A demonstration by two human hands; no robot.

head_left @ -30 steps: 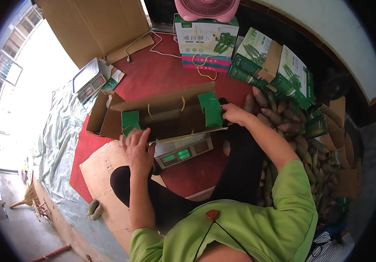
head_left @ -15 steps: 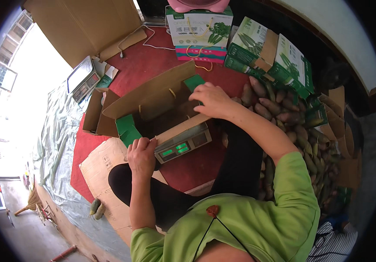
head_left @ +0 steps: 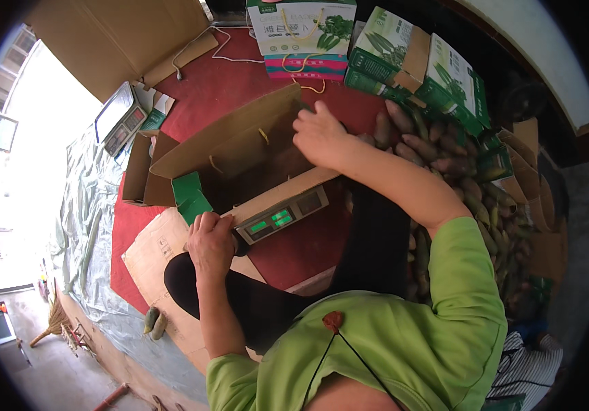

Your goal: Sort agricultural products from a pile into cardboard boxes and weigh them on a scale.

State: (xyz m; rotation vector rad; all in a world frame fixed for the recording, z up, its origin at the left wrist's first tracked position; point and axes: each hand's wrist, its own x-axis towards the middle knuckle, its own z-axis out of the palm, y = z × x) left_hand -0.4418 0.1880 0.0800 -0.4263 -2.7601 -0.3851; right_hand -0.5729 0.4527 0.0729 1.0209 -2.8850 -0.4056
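Observation:
An open cardboard carton, brown inside with yellow cord handles on its far wall, rests on a digital scale with lit green figures. My left hand is closed on the carton's near left corner, thumb along the edge of the near flap. Beside it a green end flap stands up. My right hand is at the carton's right end, its fingers curled over the edge there. That hand mostly hides the right end flap.
Many green and purplish radishes are heaped on the right. Printed green-white cartons stand behind them. A second scale and a small open carton are at the left. Two radishes lie near flattened cardboard.
My right hand has shifted slightly left, and its fingers have curled in. The green right end flap, plainly seen before, is now mostly hidden. My left hand stays on the near corner.

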